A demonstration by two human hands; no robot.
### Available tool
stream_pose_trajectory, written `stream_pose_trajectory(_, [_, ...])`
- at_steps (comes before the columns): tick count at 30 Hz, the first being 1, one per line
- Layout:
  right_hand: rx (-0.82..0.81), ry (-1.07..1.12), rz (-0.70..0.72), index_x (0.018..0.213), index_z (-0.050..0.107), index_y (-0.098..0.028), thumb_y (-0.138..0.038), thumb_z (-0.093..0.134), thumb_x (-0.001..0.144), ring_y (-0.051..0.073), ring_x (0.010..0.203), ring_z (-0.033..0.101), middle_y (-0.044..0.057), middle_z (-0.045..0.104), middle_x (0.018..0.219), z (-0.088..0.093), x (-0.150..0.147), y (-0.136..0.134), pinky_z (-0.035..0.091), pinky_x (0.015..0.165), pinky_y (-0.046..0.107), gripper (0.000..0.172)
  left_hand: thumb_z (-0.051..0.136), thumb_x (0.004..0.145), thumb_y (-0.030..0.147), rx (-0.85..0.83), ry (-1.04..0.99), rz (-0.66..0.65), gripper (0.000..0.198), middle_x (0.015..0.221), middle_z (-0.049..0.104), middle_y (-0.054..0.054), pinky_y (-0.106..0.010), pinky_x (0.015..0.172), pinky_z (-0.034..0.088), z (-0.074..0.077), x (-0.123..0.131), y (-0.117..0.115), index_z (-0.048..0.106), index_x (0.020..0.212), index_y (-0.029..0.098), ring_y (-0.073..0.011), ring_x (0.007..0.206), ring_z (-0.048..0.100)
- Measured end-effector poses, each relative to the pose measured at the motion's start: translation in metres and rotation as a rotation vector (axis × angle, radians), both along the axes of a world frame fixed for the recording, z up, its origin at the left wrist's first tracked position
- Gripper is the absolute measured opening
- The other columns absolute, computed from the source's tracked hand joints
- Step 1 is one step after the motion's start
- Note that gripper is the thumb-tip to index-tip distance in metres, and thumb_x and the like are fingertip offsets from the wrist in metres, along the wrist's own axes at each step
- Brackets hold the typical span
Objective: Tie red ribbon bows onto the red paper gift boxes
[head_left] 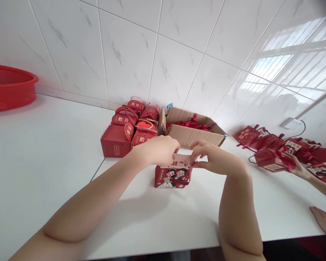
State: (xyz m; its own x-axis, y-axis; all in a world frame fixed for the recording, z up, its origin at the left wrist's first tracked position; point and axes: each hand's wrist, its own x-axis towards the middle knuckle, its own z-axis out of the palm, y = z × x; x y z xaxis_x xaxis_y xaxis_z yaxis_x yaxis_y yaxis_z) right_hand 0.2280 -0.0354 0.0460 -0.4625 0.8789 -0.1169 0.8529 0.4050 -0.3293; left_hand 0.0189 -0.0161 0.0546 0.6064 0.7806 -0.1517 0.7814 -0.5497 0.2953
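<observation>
A small red gift box with a cartoon couple on its front stands on the white table, just before me. My left hand is closed on the left end of its pale top flap. My right hand pinches the right end of the same flap. Both hands sit on top of the box.
Several finished red boxes are stacked against the tiled wall behind. An open cardboard carton with red ribbons stands beside them. A red basket is far left. At right, another person's hands handle more red boxes.
</observation>
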Motion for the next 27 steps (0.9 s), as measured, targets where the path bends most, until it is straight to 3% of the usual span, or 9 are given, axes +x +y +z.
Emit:
stream_pose_trajectory(4, [0.002,0.003,0.008,0.082,0.069,-0.025,-0.032,0.059,0.083,0.02,0.093,0.059,0.006,0.052,0.119,0.0,0.001,0.0,0.05,0.082,0.039,0.012,0.05,0.073,0.017,0.014,-0.011,0.007,0.006,0.078,0.063,-0.007,-0.028,0.049,0.032,-0.001,0.001,0.0,0.056,0.073,0.019,-0.0185,0.059,0.054])
stream_pose_trajectory(9, [0.074,0.1,0.091,0.082,0.069,-0.025,-0.029,0.059,0.084,0.025,0.114,0.054,0.006,0.049,0.131,0.003,-0.008,-0.006,0.048,0.09,0.04,0.011,0.052,0.072,0.018,0.0,-0.023,0.029,0.004,0.074,0.061,-0.008,-0.029,0.048,0.032,-0.003,0.001,0.001,0.056,0.072,0.018,-0.0178,0.056,0.053])
stream_pose_trajectory(12, [0.091,0.144,0.132,0.083,0.07,-0.025,-0.024,0.058,0.085,0.022,0.107,0.058,0.005,0.056,0.124,0.001,-0.015,-0.004,0.049,0.088,0.037,0.012,0.053,0.073,0.021,0.0,-0.024,0.043,0.004,0.073,0.06,-0.009,-0.029,0.048,0.031,-0.005,0.001,0.001,0.055,0.071,0.018,-0.0199,0.056,0.054])
stream_pose_trajectory(17, [0.096,0.133,0.114,0.087,0.069,-0.024,-0.019,0.052,0.085,0.018,0.088,0.063,0.002,0.069,0.092,-0.002,-0.019,0.003,0.05,0.077,0.033,0.017,0.053,0.074,0.023,-0.019,-0.017,0.04,0.008,0.069,0.06,-0.008,-0.03,0.049,0.032,-0.005,0.0,0.001,0.055,0.068,0.019,-0.0201,0.054,0.054])
stream_pose_trajectory(27, [0.142,0.113,0.064,0.086,0.066,-0.024,-0.018,0.052,0.085,0.02,0.089,0.064,0.001,0.07,0.092,-0.004,-0.024,0.001,0.049,0.077,0.033,0.016,0.05,0.075,0.022,-0.006,-0.01,0.013,0.006,0.071,0.061,-0.008,-0.028,0.046,0.033,-0.007,-0.002,0.005,0.053,0.07,0.019,-0.019,0.053,0.053])
